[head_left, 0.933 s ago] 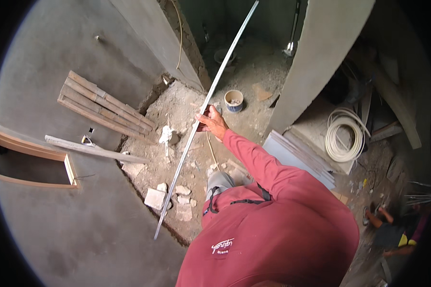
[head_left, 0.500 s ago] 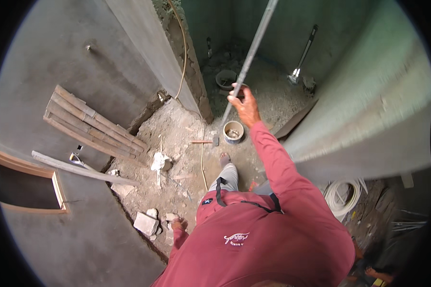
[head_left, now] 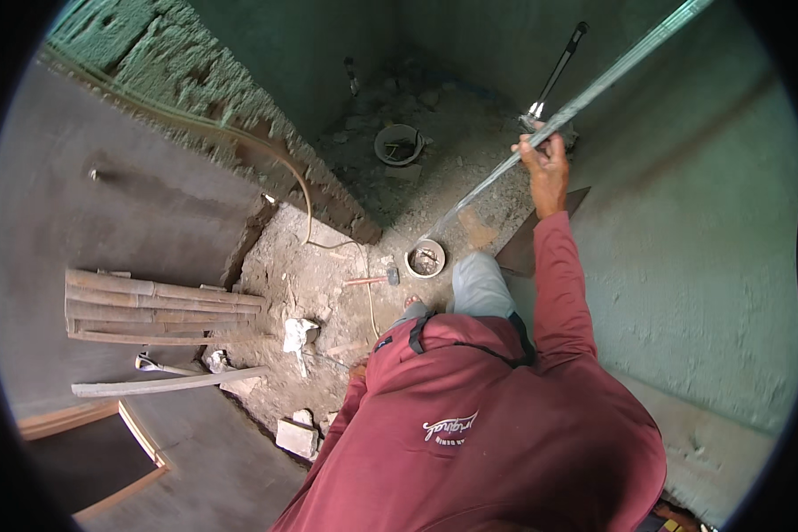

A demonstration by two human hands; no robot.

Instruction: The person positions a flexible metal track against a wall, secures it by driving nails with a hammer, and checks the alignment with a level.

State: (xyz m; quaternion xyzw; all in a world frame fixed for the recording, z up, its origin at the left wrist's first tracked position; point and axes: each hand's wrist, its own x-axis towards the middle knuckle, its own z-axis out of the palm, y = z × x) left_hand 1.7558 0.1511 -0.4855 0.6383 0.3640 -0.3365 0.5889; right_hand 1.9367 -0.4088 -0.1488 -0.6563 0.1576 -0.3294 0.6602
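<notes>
Since the earlier frame, the right hand (head_left: 548, 174) is showing farther to the right in the view, and the long metal bar (head_left: 625, 78) is slanting more steeply sideways instead of standing nearer upright. The fingers of that hand are curling around the bar, thumb against it, gripping it partway along its length. The bar's upper end is running out past the top edge, so its full length is not showing; its lower end is pointing down toward the near bucket (head_left: 410, 264), blurring into the pale rubble, and whether it is touching the rim cannot be told. The left hand (head_left: 357, 371) is hanging low by the shirt (head_left: 496, 417), now showing less than before; the shirt and sleeve are hiding most of it, and its finger state cannot be told. A trouser leg (head_left: 481, 285) is now appearing just beside the near bucket. The hammer (head_left: 391, 277) is lying on the other side of that bucket. Farther out, a second bucket (head_left: 378, 146) is sitting in shade, its contents hard to make out. The rough green wall (head_left: 692, 293) is now filling the right side, and the pale coil seen earlier is no longer showing.
</notes>
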